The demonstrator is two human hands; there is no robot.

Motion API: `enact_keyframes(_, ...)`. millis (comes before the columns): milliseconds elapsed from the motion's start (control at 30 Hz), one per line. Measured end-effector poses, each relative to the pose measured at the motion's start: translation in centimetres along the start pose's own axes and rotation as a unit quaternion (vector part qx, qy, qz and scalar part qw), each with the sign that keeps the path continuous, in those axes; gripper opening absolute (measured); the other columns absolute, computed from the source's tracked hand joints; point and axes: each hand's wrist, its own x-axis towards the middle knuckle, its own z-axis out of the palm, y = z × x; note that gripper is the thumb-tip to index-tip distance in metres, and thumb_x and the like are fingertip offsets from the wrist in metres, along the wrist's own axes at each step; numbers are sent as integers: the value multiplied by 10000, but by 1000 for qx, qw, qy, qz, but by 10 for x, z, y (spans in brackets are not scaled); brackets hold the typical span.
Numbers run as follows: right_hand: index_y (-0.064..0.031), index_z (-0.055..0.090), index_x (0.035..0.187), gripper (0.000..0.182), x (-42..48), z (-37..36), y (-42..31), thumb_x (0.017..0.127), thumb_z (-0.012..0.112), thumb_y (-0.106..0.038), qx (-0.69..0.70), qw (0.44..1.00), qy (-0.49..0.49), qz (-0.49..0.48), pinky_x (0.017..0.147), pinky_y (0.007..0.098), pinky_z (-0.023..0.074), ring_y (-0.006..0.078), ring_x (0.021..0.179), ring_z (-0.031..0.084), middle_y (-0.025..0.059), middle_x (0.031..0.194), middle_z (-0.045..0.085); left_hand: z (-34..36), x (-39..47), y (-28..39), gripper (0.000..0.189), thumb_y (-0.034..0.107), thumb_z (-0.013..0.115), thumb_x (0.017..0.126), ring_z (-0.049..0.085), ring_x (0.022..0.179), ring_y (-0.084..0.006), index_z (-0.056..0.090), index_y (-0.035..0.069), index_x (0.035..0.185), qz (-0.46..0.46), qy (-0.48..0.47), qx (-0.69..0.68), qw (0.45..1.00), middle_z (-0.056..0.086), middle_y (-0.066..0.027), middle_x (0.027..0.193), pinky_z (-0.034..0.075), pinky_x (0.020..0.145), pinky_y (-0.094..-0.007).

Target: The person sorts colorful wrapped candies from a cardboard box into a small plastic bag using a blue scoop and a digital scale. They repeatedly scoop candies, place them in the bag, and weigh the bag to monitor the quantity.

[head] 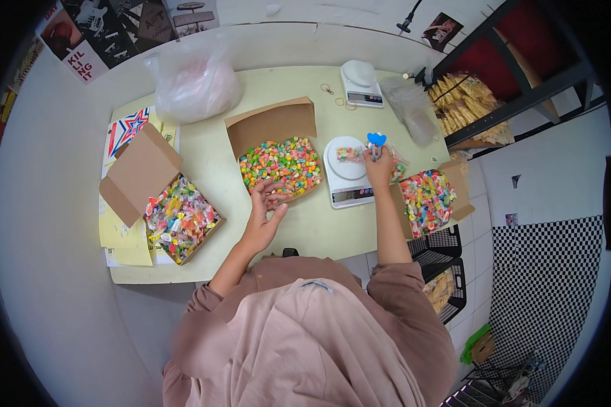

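Note:
My left hand [266,213] is at the near edge of an open cardboard box [272,122] of small multicoloured candies [280,165]. Its fingers are spread and nothing is in them. In my right hand [380,165] is a small tool with a blue, heart-like end [377,139]; its exact kind is unclear. That hand is over the right side of a white digital kitchen scale [337,185]. On the scale's round plate lies a clear bag of candies [349,154]. More bagged candies [399,167] show just right of my right hand, partly hidden by it.
Boxes of wrapped candies stand at left [181,219] and right [427,201]. Behind are a large plastic bag [196,89], rubber bands [327,89], a second scale [361,84] and clear plastic bags [410,107]. Black crates [455,285] sit below the table's right side.

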Motion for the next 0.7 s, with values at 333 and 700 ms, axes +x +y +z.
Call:
enact_keyframes(333,-15,578,967,382,7,10,14,645,715,-167,-134,989,40,39,719,379,477,280,773,632,120,796,653,-3,1,4,520,82,513,864,476,1022,-183,204,40,1281,21,-41,0,999,405,-142,1220,403,850,-316)
enact_keyframes(700,-19,513,1085,336,-51,-23,-105,757,586,-41,-68,987,-78,-121,700,386,472,325,809,608,158,892,625,-20,17,2,466,117,581,829,469,1035,-187,342,31,1219,14,-50,59,997,418,-124,1223,424,820,-299)
